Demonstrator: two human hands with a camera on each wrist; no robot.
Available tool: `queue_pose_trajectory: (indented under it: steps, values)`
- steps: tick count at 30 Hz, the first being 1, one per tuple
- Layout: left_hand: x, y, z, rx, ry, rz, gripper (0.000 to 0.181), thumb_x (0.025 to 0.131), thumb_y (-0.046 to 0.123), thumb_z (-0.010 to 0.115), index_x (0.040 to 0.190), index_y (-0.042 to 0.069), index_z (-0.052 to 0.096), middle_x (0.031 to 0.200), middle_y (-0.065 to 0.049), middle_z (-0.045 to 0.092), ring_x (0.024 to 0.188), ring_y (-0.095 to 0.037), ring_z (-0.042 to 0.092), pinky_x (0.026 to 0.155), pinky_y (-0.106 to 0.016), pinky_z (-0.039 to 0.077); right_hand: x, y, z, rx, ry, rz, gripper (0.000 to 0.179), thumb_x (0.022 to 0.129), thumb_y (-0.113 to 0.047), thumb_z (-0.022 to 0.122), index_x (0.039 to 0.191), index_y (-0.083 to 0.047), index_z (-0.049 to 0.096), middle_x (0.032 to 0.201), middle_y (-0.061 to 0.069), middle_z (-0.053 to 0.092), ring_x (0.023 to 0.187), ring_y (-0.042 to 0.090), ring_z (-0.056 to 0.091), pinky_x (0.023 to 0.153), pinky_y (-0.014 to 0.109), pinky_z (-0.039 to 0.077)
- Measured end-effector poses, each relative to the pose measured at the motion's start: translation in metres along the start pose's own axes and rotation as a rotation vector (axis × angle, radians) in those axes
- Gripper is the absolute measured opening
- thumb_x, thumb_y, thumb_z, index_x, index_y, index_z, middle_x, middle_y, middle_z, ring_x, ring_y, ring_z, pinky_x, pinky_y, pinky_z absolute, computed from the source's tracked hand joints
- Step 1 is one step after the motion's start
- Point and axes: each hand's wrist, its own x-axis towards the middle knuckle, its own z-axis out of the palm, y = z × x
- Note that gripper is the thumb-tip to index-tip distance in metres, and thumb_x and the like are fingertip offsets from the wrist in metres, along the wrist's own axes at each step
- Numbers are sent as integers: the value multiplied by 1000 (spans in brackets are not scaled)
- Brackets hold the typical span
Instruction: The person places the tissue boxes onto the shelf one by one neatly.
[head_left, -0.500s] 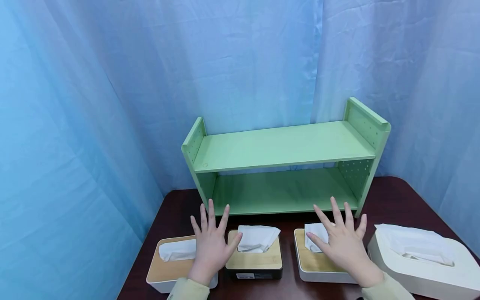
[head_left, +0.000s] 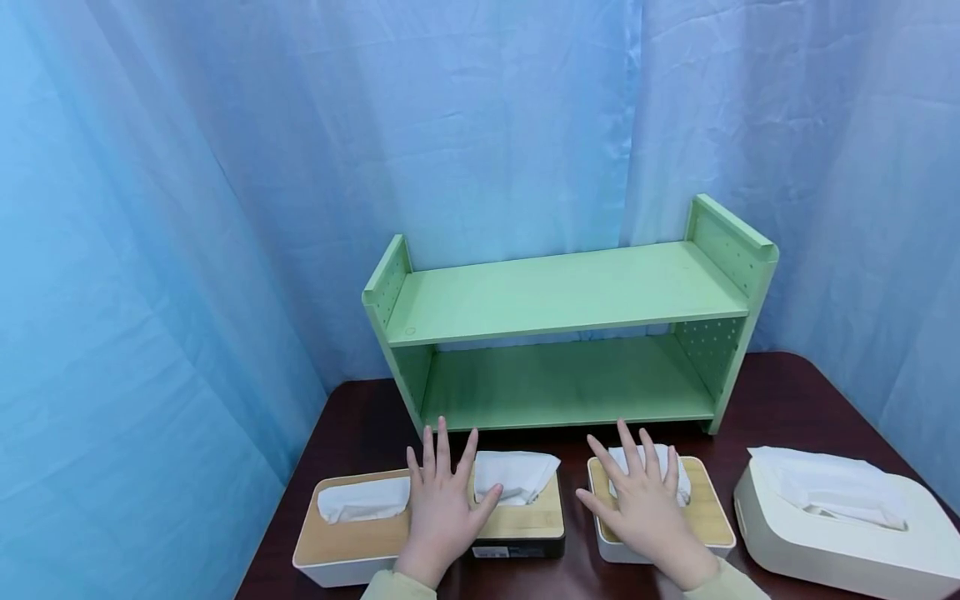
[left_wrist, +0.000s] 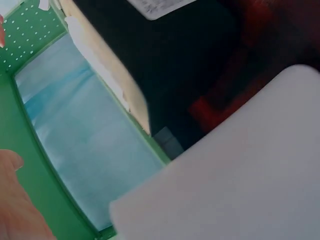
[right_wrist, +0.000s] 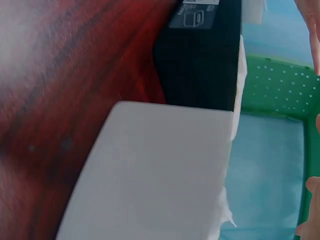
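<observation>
My left hand (head_left: 441, 515), fingers straight and spread, hovers between two tissue boxes. It overlaps the right end of a white tissue box with a light-brown lid (head_left: 348, 546) and the left side of a black tissue box with a wooden lid (head_left: 525, 523). Likewise spread, my right hand (head_left: 643, 510) appears over a white tissue box with a wooden lid (head_left: 705, 500), partly hiding its tissue. Neither hand holds anything. The left wrist view shows the black box's side (left_wrist: 170, 65) and part of a hand (left_wrist: 20, 210) at the left edge.
Behind the boxes stands a green two-tier shelf (head_left: 570, 292) with perforated side panels. A larger cream tissue box (head_left: 847, 550) sits at the right of the dark wooden table (head_left: 787, 392). Blue curtains (head_left: 487, 125) hang around the table's back and sides.
Both hands have come lower and nearer each other: the left moved slightly right, the right moved left, uncovering the right part of the white box's wooden lid. The boxes and shelf stayed put.
</observation>
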Motion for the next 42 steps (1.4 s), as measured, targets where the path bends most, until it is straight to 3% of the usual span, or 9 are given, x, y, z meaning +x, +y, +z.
queue_pose_trajectory:
  steps: [7, 11, 19, 28, 33, 36, 38, 42]
  values:
    - [-9, 3, 16, -16, 13, 36, 73, 87, 54, 56, 148, 22, 34, 157, -22, 9, 143, -42, 13, 108, -65, 14, -5, -7, 12, 68, -41, 16, 67, 86, -52, 60, 142, -21, 43, 154, 22, 20, 137, 48, 16, 103, 68, 8]
    - [-14, 4, 27, -55, 26, 49, 71, 86, 52, 58, 146, 20, 39, 155, -24, 14, 141, -44, 17, 106, -66, 19, -7, -14, 22, 118, -25, 6, 64, 87, -46, 61, 142, -18, 44, 152, 26, 23, 136, 48, 21, 103, 66, 13]
    - [-23, 6, 43, -300, -50, 2, 67, 90, 47, 56, 144, 11, 41, 154, -30, 10, 139, -50, 14, 105, -67, 18, -8, -28, 40, 311, -84, 46, 63, 92, -38, 60, 146, -14, 38, 152, 27, 20, 131, 51, 32, 89, 66, 40]
    - [-32, 4, 59, -370, 13, -18, 70, 89, 49, 58, 141, 6, 44, 148, -36, 16, 133, -56, 20, 100, -69, 24, -4, -39, 52, 500, -176, 113, 70, 86, -32, 67, 145, -9, 36, 151, 32, 15, 132, 52, 30, 91, 68, 38]
    - [-32, 0, 61, -345, -48, -75, 82, 81, 56, 64, 143, 8, 42, 150, -34, 15, 133, -55, 21, 100, -66, 30, -5, -45, 58, 579, -248, 132, 90, 69, -19, 79, 146, -10, 33, 149, 37, 7, 128, 61, 26, 85, 64, 44]
    - [-33, -3, 61, -332, -106, -96, 95, 73, 63, 68, 145, 9, 38, 150, -35, 13, 133, -56, 20, 98, -64, 34, -8, -46, 63, 602, -293, 136, 100, 61, -13, 82, 146, -8, 31, 145, 43, 4, 117, 65, 37, 75, 54, 51]
    - [-33, -5, 62, -329, -138, -100, 104, 67, 64, 73, 147, 9, 35, 150, -36, 12, 133, -57, 20, 96, -63, 37, -11, -45, 66, 610, -332, 136, 104, 59, -12, 84, 147, -7, 29, 142, 48, 1, 112, 66, 41, 71, 50, 52]
    - [-35, -7, 62, -341, -177, -104, 112, 58, 60, 81, 147, 9, 35, 148, -38, 12, 127, -60, 27, 89, -60, 44, -14, -42, 72, 623, -398, 146, 108, 60, -13, 85, 148, -7, 25, 138, 53, 1, 112, 69, 37, 72, 56, 51]
